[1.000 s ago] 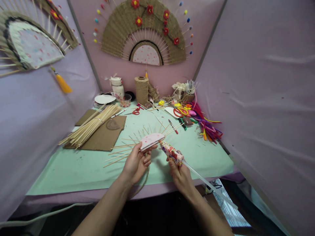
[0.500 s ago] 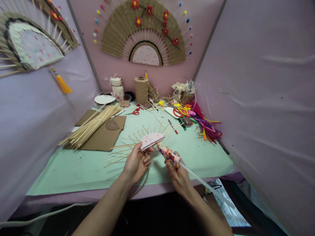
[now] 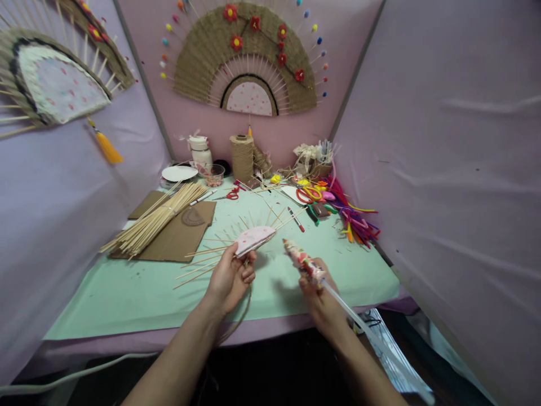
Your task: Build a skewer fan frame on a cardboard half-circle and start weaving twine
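Observation:
My left hand [image 3: 231, 277] grips a half-round piece [image 3: 255, 239], white with pink spots, by its lower left end. Thin wooden sticks fan out from its curved edge, and a brown cord hangs below that hand. My right hand [image 3: 323, 293] is closed around a glue gun [image 3: 305, 264] with a floral pattern. The gun's tip points up and left, a short gap away from the spotted piece. A long translucent glue stick [image 3: 367, 330] extends from the back of the gun toward the lower right.
Bundled sticks [image 3: 158, 223] lie on cardboard [image 3: 181, 242] at the left. Behind stand a twine spool [image 3: 242, 159] and a bottle [image 3: 200, 152]. Red scissors [image 3: 231, 194], a marker [image 3: 296, 220] and pipe cleaners [image 3: 355, 217] lie on the table [image 3: 169, 304]. A fan [image 3: 198, 62] hangs behind.
My right hand has drawn the glue gun away to the right, so its tip is now apart from the spotted piece. My left hand and the piece have shifted slightly left.

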`<state>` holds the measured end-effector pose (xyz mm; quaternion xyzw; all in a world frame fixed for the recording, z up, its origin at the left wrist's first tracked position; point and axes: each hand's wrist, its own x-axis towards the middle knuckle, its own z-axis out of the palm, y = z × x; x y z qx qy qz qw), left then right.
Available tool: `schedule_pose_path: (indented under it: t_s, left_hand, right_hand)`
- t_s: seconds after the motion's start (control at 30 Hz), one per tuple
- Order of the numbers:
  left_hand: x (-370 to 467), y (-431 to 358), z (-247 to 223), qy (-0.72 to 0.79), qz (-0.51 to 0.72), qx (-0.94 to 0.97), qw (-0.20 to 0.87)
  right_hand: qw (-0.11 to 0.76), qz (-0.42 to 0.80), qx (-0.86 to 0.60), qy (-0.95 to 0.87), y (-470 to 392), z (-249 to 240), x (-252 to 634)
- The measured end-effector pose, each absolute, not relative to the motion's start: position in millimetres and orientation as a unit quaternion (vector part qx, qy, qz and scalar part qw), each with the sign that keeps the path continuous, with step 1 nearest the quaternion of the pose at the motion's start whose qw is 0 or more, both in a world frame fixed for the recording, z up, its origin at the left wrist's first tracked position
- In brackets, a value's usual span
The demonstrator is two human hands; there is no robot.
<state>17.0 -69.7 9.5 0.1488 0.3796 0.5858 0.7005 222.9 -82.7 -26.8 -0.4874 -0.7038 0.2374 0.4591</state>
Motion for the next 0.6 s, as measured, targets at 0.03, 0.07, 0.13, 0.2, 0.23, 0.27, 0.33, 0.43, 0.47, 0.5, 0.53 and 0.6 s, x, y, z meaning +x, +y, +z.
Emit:
schedule_pose_path:
  t_s: [0.03,0.07,0.13,0.2,0.23,0.27,0.33,0.43,0.47,0.5,0.53,0.6]
  left_hand:
    - [15.1,-69.0,10.7,0.38,0.586,0.147,0.7]
    - [13.2,-68.3,11.7,0.379,0.586,0.147,0.701]
    - [9.4,-67.4,13.1,0.373,0.586,0.151,0.704]
    - [6.5,-66.7,14.1,0.365,0.585,0.155,0.707]
    - [5.5,-66.2,14.6,0.362,0.583,0.156,0.71]
    - [4.9,-65.6,15.3,0.359,0.582,0.157,0.713]
    - [4.6,-64.0,16.9,0.357,0.575,0.154,0.72]
    - [5.8,-61.6,18.6,0.357,0.558,0.149,0.734]
    - [6.6,-61.2,18.9,0.357,0.552,0.147,0.739]
    - [7.6,-61.1,19.1,0.356,0.544,0.146,0.746]
    - [9.0,-61.4,19.2,0.354,0.536,0.144,0.753]
    - [12.3,-62.7,19.9,0.346,0.516,0.136,0.772]
  right_hand:
    - [0.459,0.197,-0.507,-0.703,-77.3,-24.2,235.0]
    - [0.453,0.151,-0.534,-0.698,-70.3,-22.8,249.0]
    - [0.413,0.077,-0.58,-0.698,-53.5,-24.9,280.3]
    - [0.298,0.046,-0.65,-0.698,-37.3,-32.4,309.7]
    - [0.244,0.03,-0.675,-0.695,-30.9,-37.1,321.7]
    - [0.196,0.014,-0.694,-0.693,-26.1,-41.7,331.3]
    - [0.123,-0.018,-0.709,-0.694,-21.8,-48.2,343.0]
    - [0.097,-0.086,-0.711,-0.691,-25.4,-44.5,342.8]
    - [0.122,-0.113,-0.704,-0.69,-27.7,-39.2,338.3]
    - [0.165,-0.138,-0.689,-0.692,-29.9,-32.5,331.4]
    - [0.22,-0.159,-0.661,-0.7,-31.4,-24.8,322.3]
    - [0.333,-0.18,-0.561,-0.736,-31.3,-9.0,298.3]
